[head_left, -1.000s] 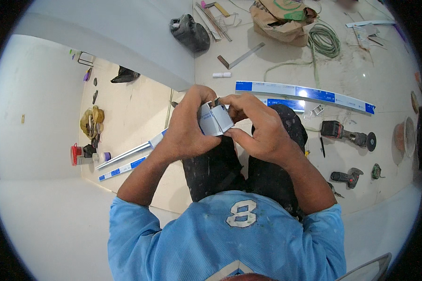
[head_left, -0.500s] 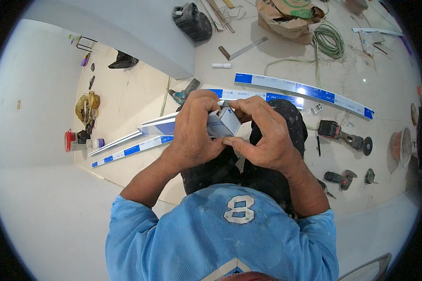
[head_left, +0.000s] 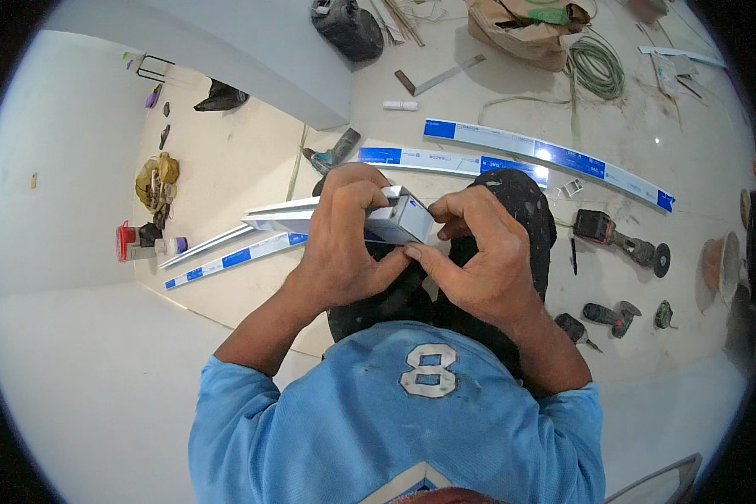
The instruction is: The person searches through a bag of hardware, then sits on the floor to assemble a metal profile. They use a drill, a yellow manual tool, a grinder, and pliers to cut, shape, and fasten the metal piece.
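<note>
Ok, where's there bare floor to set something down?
A wide patch is on the left, between the black bag, the yellowish bundle and the white rail. A smaller one lies between the coiled cord and the long strip. Right of the knees it's crowded: grinder, drill.

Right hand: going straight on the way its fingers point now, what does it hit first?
The right hand would probably meet the squared end of the white profile in the left hand; the right thumb seems to touch it, though depth is unclear.
</note>
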A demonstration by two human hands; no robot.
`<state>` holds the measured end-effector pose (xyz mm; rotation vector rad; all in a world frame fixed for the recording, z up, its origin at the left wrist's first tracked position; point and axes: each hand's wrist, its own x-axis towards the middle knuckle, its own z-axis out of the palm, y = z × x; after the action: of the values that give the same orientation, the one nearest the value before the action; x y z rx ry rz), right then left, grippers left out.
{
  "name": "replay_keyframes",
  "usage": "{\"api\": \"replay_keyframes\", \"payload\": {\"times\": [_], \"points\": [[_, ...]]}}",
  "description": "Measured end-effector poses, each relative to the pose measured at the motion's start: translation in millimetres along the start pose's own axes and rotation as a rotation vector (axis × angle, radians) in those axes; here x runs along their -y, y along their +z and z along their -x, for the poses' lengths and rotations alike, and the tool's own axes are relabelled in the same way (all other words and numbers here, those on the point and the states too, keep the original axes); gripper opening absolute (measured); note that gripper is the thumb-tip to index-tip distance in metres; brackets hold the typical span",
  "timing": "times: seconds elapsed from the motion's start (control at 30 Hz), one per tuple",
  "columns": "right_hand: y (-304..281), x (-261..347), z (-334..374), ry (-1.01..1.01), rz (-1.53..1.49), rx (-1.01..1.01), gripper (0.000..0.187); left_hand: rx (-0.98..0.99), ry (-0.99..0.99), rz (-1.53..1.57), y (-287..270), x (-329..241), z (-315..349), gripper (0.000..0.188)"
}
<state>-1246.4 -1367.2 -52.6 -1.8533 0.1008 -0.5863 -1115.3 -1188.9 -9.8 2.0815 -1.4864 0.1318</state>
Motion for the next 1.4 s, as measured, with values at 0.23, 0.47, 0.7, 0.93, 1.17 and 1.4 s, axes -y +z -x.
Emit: {"api": "replay_keyframes", "payload": {"times": [0.23, 0.47, 0.7, 0.93, 1.17, 1.4], "points": [[-3.6, 18.1, 29.9, 0.272, -0.065, -0.015, 0.039, -0.089, 0.012, -0.072, 25.7, -15.1, 18.9, 0.065], [-10.1, 18.0, 32.0, 0.444, -0.279, -0.077, 0.039, -0.115, 0.024, -0.077, 43.2, -17.5, 29.4, 0.055], [-9.6, 10.7, 24.0, 0.513, -0.308, -0.002, 0.033, -0.153, 0.008, -0.081, 38.8, -23.8, 34.5, 0.052], [-1.3, 7.8, 32.5, 0.429, -0.265, -0.043, 0.035, -0.158, -0.015, 0.008, 36.4, -24.1, 34.2, 0.05], [-8.0, 0.4, 30.4, 0.343, -0.403, 0.011, 0.038, -0.139, -0.017, -0.015, 35.3, -21.1, 31.5, 0.051], [-9.0, -9.8, 24.3, 0.061, 0.021, 0.014, 0.033, -0.219, 0.023, 0.195, 38.0, -6.1, 30.2, 0.067]]}}
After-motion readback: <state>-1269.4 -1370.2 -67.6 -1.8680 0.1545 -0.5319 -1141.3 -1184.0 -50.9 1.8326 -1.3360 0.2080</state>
